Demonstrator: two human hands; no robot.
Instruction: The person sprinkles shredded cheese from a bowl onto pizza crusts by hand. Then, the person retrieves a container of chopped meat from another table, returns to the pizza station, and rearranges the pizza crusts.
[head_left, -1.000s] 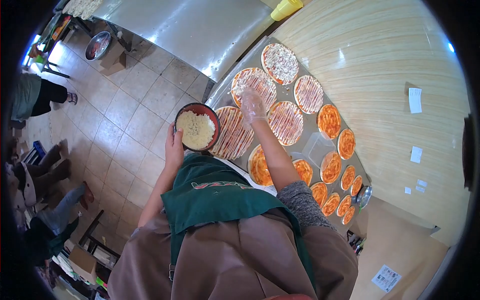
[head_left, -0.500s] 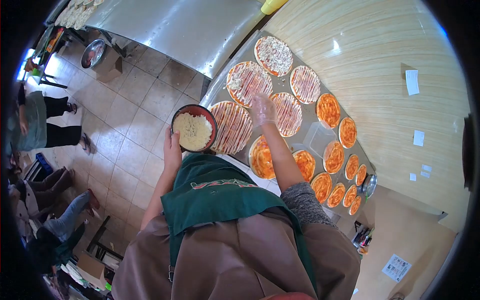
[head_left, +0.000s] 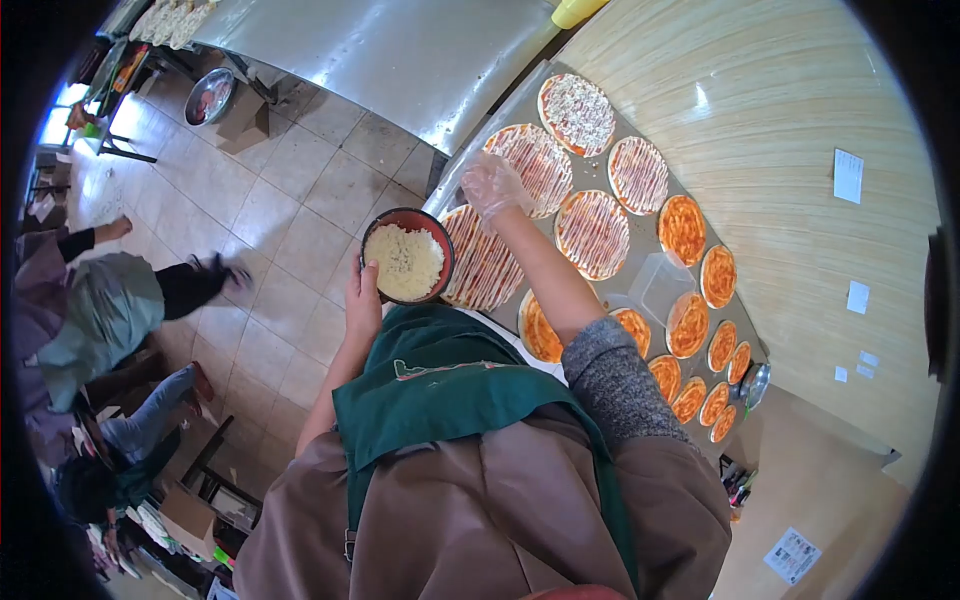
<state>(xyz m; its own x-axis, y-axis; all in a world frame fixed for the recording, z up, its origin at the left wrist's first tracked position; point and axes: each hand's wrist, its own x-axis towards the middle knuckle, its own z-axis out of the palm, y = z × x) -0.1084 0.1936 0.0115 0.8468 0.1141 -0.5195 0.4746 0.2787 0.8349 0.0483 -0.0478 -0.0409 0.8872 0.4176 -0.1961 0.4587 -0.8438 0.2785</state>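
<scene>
My left hand (head_left: 365, 297) grips the rim of a dark bowl (head_left: 447, 270) of pale grated cheese (head_left: 405, 262), thumb over the edge. In a clear plastic glove, my right hand (head_left: 494, 188) is over the left edge of a sauce-striped pizza (head_left: 537, 165), its fingers curled together; what they hold, if anything, is hidden. Just below that hand lies another striped pizza (head_left: 482, 262). More striped pizzas (head_left: 592, 236) (head_left: 638, 175) sit to the right. Shredded white topping covers the farthest pizza (head_left: 577, 114).
The metal table (head_left: 592, 172) also carries several smaller sauced bases (head_left: 682, 230) and a clear plastic container (head_left: 650, 283). A steel counter (head_left: 370, 60) stands at upper left, a panelled wall (head_left: 780, 180) at right. A person (head_left: 110, 300) is on the tiled floor at left.
My right hand has moved left, from the striped pizza's lower right edge to its left edge. The bowl stays in my left hand. The person at left has stepped and leaned toward the middle.
</scene>
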